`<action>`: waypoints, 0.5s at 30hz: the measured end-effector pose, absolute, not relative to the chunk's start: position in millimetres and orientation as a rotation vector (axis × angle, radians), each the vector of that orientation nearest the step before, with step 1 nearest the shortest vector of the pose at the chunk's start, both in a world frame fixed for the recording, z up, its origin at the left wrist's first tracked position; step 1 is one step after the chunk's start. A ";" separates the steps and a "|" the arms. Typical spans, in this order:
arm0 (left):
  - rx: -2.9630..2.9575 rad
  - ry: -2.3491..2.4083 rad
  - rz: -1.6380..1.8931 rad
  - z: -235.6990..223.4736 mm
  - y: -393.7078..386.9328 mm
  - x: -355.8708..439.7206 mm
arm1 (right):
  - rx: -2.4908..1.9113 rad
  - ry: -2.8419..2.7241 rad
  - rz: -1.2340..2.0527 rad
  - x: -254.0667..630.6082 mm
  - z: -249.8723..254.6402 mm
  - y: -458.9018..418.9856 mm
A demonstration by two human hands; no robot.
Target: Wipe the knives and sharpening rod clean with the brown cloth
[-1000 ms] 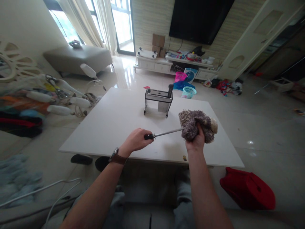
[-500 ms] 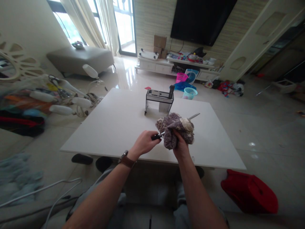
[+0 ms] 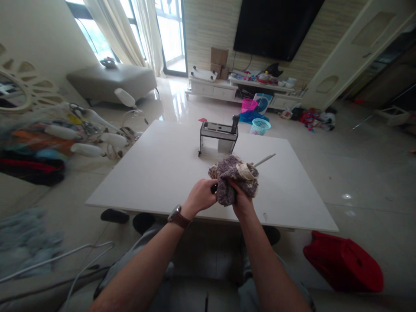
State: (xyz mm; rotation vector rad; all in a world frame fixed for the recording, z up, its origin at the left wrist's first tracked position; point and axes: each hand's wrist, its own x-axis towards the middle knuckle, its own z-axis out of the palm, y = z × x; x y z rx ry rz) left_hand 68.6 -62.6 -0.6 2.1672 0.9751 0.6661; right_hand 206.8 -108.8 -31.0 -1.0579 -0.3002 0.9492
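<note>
My left hand is closed around the black handle of a sharpening steel, and only a bit of that handle shows. The thin grey rod's far end sticks out to the upper right of a bunched purple-brown and cream cloth. My right hand grips the cloth from below, around the rod's middle, which the folds hide. Just beyond the cloth, a clear-sided knife block stands on the white table, with one dark-handled knife in its right end.
A small red piece lies at the table's far edge. On the floor beyond stand a light-blue basket and a pink basket. To the right is a red stool or bag; a lamp with white shades is at left.
The cloth and my right hand have moved left along the rod toward the handle, covering the part near my left hand. More of the rod's far end shows.
</note>
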 end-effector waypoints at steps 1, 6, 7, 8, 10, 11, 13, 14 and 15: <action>2.169 0.972 0.668 -0.6 -62.7 68.8 | -1.061 -0.311 0.950 207.1 -31.6 -108.8; 2.180 0.986 0.651 -0.5 -63.1 68.9 | -1.054 -0.313 0.952 207.3 -32.6 -108.6; 2.182 0.991 0.649 -0.5 -63.2 68.8 | -1.051 -0.306 0.953 206.9 -32.0 -108.6; 2.185 0.994 0.648 -0.6 -63.3 68.7 | -1.048 -0.302 0.951 206.5 -31.3 -108.6; 2.192 0.991 0.647 -1.0 -63.3 68.5 | -1.045 -0.295 0.938 205.5 -29.5 -108.8; 2.197 0.988 0.646 -1.4 -63.2 68.3 | -1.045 -0.290 0.933 205.0 -28.7 -108.9; 2.210 0.980 0.645 -2.3 -62.9 68.1 | -1.047 -0.281 0.929 204.5 -28.1 -109.0; 2.214 0.978 0.647 -2.8 -62.7 68.0 | -1.048 -0.279 0.931 204.4 -28.3 -108.9; 2.217 0.976 0.649 -3.2 -62.6 68.0 | -1.049 -0.279 0.935 204.5 -28.8 -108.8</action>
